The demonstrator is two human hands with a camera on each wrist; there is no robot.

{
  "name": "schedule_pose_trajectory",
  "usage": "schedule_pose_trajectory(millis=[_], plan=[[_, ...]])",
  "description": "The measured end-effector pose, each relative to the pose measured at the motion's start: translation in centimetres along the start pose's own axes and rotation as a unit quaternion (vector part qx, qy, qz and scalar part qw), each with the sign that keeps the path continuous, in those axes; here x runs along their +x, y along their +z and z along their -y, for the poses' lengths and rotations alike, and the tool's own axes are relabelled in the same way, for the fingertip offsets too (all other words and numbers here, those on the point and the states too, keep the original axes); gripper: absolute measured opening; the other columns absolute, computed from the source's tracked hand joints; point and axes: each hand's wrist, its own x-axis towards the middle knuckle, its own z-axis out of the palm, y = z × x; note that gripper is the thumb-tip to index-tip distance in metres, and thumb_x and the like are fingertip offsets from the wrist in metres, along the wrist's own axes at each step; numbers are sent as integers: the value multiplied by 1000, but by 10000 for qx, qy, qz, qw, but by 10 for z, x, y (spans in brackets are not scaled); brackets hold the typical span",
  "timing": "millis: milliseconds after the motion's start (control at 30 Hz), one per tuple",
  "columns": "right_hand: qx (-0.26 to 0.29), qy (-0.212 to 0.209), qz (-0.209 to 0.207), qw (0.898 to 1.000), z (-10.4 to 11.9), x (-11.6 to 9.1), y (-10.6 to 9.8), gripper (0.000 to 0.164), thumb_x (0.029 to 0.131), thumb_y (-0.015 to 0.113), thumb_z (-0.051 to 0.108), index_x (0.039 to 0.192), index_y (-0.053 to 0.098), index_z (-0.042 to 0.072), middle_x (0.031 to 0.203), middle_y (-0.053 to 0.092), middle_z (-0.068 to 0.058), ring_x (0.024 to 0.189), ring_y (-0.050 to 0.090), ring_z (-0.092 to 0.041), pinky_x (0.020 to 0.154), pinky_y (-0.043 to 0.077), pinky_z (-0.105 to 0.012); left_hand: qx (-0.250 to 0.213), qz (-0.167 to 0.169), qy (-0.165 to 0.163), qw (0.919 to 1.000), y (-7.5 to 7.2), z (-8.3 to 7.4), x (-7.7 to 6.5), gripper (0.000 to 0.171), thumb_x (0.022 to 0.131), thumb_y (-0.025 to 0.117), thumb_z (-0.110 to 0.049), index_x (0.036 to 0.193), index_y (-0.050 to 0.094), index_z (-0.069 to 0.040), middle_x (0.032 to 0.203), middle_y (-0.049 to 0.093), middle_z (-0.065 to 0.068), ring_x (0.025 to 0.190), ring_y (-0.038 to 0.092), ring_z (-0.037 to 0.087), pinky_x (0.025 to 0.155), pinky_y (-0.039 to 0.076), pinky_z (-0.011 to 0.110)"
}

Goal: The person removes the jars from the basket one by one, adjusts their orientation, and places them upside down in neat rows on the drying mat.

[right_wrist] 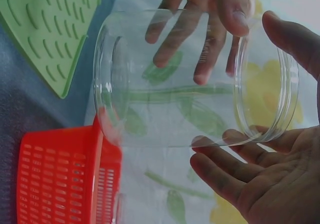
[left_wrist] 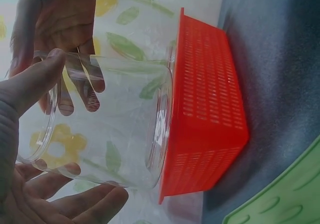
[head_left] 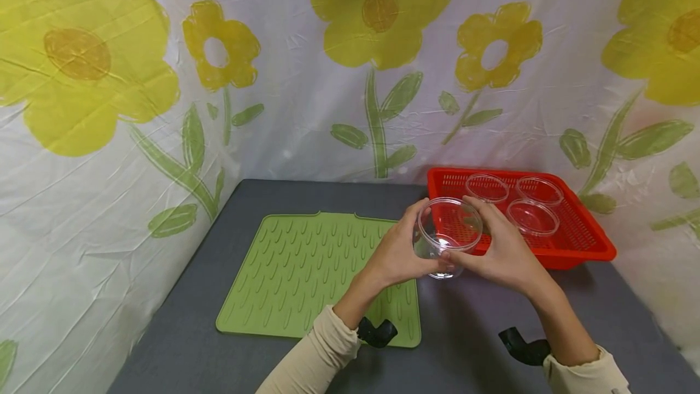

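A clear jar point(head_left: 447, 227) with a ringed rim is raised off the table, upright, between both hands. My left hand point(head_left: 399, 254) grips its left side, thumb near the rim and fingers spread round the wall. On the opposite side my right hand point(head_left: 503, 248) holds it the same way. In the left wrist view the see-through jar point(left_wrist: 120, 119) shows nothing inside. The right wrist view has the jar point(right_wrist: 170, 78) with fingers of both hands seen around and through its wall.
A red slotted basket point(head_left: 587, 236) stands at the table's back right, holding three similar clear jars point(head_left: 533, 217). Left of the hands lies a green ridged drying mat point(head_left: 306, 272) on the dark grey table point(head_left: 186, 321). A flower-print curtain point(head_left: 295, 126) hangs behind.
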Motion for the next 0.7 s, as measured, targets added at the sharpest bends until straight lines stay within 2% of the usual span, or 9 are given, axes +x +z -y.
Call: schedule_pose_trajectory(millis=[200, 367, 567, 700], plan=[[2, -8, 22, 10000, 0, -1, 3, 102, 73, 92, 33, 154, 38, 4, 148, 48, -23, 126, 55, -44, 91, 56, -63, -110, 76, -49, 9999, 0, 2, -1, 105, 76, 90, -37, 158, 25, -31, 157, 47, 3, 144, 48, 18, 105, 54, 46], [23, -66, -15, 10000, 1, -2, 3, 102, 74, 91, 34, 155, 37, 4, 149, 47, -23, 126, 55, -45, 92, 54, -65, 17, 26, 48, 10000, -1, 2, -1, 101, 77, 88, -37, 156, 26, -31, 156, 49, 3, 143, 49, 14, 107, 52, 42], [150, -131, 29, 9998, -3, -1, 5, 104, 75, 91, 32, 157, 32, 5, 151, 46, -23, 130, 53, -45, 97, 51, -67, -137, -9, 52, 9999, 0, 3, 0, 102, 76, 90, -33, 156, 27, -29, 154, 50, 4, 141, 52, 19, 108, 52, 43], [341, -165, 100, 9992, -5, -2, 6, 106, 77, 90, 29, 160, 27, 7, 156, 42, -23, 131, 53, -48, 99, 49, -68, -281, -112, -47, 9995, 1, 6, 0, 101, 76, 90, -32, 155, 28, -30, 152, 51, 4, 139, 53, 18, 107, 52, 43]])
